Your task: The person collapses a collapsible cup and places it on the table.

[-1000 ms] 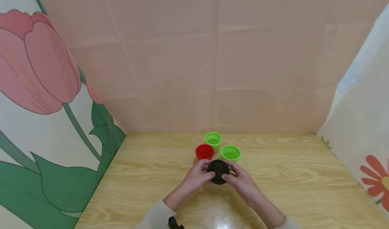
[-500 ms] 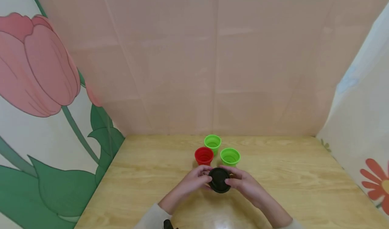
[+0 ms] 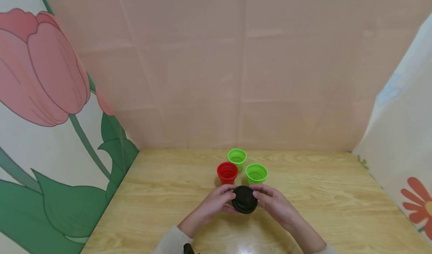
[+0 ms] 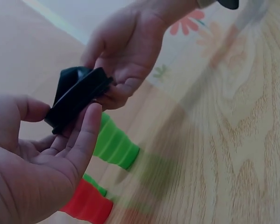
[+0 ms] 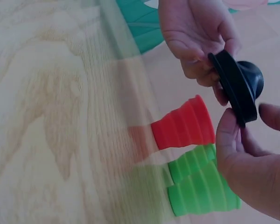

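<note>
Our left grip [image 3: 216, 201] at nine o'clock and our right grip [image 3: 278, 207] at three pinch the edge of one round black piece [image 3: 245, 199], held off the wood-grain surface [image 3: 330, 194] between them. To handle it well, we judge, both thumbs should press evenly while the fingers back them, so it neither twists nor slips. Beyond it stand a red cup [image 3: 227, 173] at eleven, a near green cup [image 3: 257, 174] at one and a far green cup [image 3: 237, 157] towards twelve, all upright. A pinkish backdrop [image 3: 189, 66] closes twelve o'clock; a painted tulip [image 3: 50, 70] fills ten, a red flower [image 3: 420, 211] three.
</note>
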Tool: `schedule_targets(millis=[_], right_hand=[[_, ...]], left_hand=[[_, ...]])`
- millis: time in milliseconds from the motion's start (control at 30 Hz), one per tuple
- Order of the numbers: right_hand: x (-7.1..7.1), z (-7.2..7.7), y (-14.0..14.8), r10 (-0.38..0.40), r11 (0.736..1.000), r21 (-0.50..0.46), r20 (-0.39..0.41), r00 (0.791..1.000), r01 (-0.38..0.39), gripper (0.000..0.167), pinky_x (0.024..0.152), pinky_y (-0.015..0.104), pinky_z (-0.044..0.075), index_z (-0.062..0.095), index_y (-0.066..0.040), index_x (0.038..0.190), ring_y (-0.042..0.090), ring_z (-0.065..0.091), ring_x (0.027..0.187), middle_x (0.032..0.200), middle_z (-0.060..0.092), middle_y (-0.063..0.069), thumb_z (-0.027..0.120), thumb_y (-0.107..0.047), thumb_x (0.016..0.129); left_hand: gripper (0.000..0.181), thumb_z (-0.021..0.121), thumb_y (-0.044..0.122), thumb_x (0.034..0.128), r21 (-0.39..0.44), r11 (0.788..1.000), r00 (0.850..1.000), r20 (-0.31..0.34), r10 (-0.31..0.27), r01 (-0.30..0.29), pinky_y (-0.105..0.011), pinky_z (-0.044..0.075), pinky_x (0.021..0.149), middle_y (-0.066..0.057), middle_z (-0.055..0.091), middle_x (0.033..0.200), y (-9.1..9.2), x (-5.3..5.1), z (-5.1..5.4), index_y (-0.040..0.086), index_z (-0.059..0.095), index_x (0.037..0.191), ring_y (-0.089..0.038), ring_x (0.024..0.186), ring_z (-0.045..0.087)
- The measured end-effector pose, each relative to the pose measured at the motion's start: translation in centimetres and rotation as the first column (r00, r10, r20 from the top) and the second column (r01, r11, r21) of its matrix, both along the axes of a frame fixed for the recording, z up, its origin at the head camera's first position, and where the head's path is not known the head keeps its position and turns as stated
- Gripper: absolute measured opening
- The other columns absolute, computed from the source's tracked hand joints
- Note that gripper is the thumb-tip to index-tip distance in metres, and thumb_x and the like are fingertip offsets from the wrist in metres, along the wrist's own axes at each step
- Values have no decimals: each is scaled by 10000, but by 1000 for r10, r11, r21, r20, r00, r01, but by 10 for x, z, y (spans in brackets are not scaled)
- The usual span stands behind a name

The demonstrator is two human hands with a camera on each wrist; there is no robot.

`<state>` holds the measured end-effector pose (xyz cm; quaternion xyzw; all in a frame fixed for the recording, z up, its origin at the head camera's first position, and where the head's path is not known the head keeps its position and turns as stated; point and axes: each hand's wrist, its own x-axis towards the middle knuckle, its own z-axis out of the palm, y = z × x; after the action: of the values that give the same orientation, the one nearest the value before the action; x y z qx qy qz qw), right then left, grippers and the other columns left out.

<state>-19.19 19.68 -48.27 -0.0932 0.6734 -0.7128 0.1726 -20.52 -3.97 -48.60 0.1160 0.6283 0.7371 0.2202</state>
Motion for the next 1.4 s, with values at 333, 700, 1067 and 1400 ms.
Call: schedule_targets(millis=[333,700,1067,1400], right_hand=[[16,0,-18,-85,972,-208,128,988,111,346,994,429,540,451,-46,1356,170,636,1037,1167,650,16,546,-129,1035],[9,1,-12,171,938,-320,103,980,-130,359,991,379,541,609,-115,1388,144,635,1183,1295,677,-28,474,-88,1056],[4,-7,-10,165,962,-238,114,980,-134,425,939,340,566,446,25,1451,162,670,1061,1209,689,34,509,-129,1060],[7,-13,-21,3,997,-79,107,994,5,591,863,329,585,388,92,1458,188,661,1017,1181,639,66,623,-215,1012]], left_hand=[[407,534,84,974,81,991,994,12,106,-107,-428,629,793,-132,666,1141,3,0,-4,-49,512,1358,-230,855,706],[296,579,198,980,71,993,993,72,92,-97,-310,597,723,-10,679,1022,-7,2,3,-24,633,1168,-133,888,647],[340,649,224,997,17,988,988,16,152,-152,-329,587,687,-46,627,1023,-10,1,-3,-33,598,1214,-149,890,616],[397,624,175,971,-39,989,989,-23,145,-146,-324,617,654,-59,527,965,-5,5,0,-2,563,1320,-176,864,605]])
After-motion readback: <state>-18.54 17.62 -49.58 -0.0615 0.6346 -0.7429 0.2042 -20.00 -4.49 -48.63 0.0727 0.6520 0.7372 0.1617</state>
